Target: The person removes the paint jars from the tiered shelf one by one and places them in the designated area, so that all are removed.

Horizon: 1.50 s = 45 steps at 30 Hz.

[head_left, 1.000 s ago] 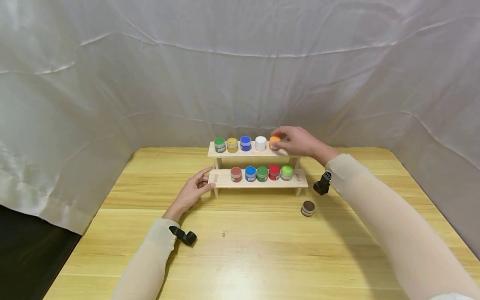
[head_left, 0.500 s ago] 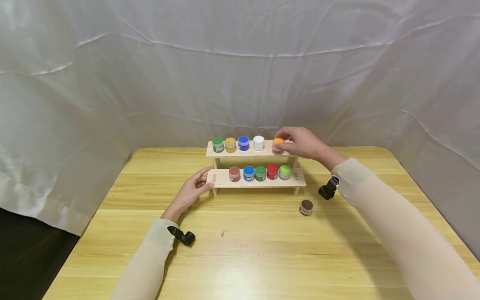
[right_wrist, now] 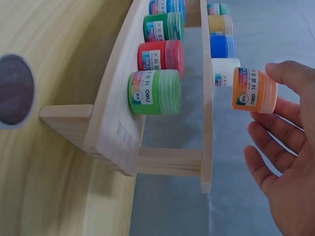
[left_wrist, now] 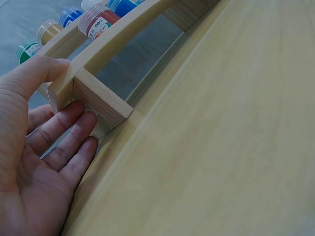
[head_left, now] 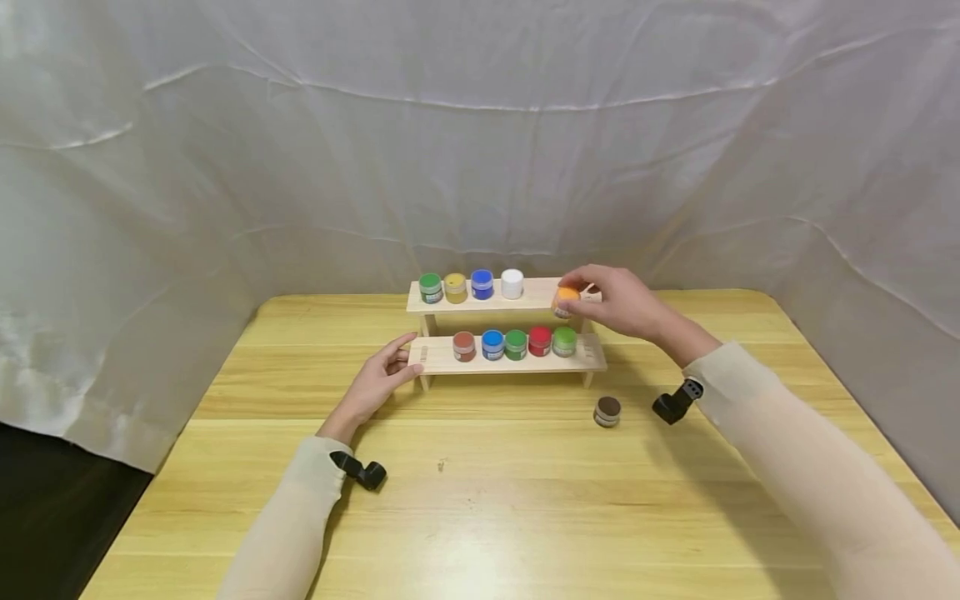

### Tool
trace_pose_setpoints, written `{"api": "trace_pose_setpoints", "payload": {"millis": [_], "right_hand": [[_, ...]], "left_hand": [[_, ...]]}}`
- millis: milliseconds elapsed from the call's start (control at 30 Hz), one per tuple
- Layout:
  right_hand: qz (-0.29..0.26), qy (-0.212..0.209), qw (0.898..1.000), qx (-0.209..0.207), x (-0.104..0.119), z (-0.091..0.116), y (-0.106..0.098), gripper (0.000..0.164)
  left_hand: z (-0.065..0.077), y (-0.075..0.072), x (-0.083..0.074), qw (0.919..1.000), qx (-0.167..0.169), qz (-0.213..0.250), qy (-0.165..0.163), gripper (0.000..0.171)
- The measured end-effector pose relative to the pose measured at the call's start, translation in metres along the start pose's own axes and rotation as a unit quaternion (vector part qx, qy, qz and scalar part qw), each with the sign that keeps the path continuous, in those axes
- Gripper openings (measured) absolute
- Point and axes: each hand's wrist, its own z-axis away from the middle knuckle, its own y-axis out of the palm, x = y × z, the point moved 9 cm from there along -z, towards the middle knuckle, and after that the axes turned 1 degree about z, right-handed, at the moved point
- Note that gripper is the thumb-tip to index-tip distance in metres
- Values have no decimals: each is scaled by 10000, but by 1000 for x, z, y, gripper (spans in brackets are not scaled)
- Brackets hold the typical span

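Note:
My right hand (head_left: 624,302) pinches an orange paint jar (head_left: 565,303) between thumb and fingers, over the right part of the upper shelf. In the right wrist view a gap shows between the orange jar's base (right_wrist: 241,91) and the shelf board (right_wrist: 207,137). My left hand (head_left: 372,385) grips the left end of the two-tier wooden rack's lower board (head_left: 441,357); in the left wrist view the thumb lies on top and the fingers are underneath. A white jar (head_left: 512,284) stands left of the orange one, then blue, yellow and green jars on the same shelf.
Several jars stand on the lower board, from a reddish-brown jar (head_left: 464,347) to a light green jar (head_left: 564,342). A dark brown jar (head_left: 607,412) sits on the wooden table (head_left: 480,500) in front of the rack's right end. A pale curtain (head_left: 480,167) hangs behind.
My right hand has moved right and slightly toward me with the orange jar, away from the white jar, and the jar is now lifted. My left hand stays at the rack's left end.

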Motion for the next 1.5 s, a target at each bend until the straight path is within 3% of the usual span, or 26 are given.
{"api": "trace_pose_setpoints", "payload": {"millis": [267,433,567,900,1167,1500], "right_hand": [[-126,-111,9997,-192,-5,26,5,39],[-80,-262,9992,-277,-4,40,11,35],[2,-413,9990,-197,-2,47,19,38],[103,-427,9990,-57,-2,63,36,37],[161,-193,9992,317,-7,75,52,40],[337,-305,9980,429,-11,82,69,38]], "left_hand": [[-4,-3,11,10000,-29,61,-20,63],[1,-2,2,10000,-13,58,-41,63],[2,-2,0,9999,-7,95,-54,63],[1,-3,2,9999,7,100,-22,63],[1,-2,1,10000,24,87,-32,64],[2,-2,1,10000,24,39,-61,64]]}}
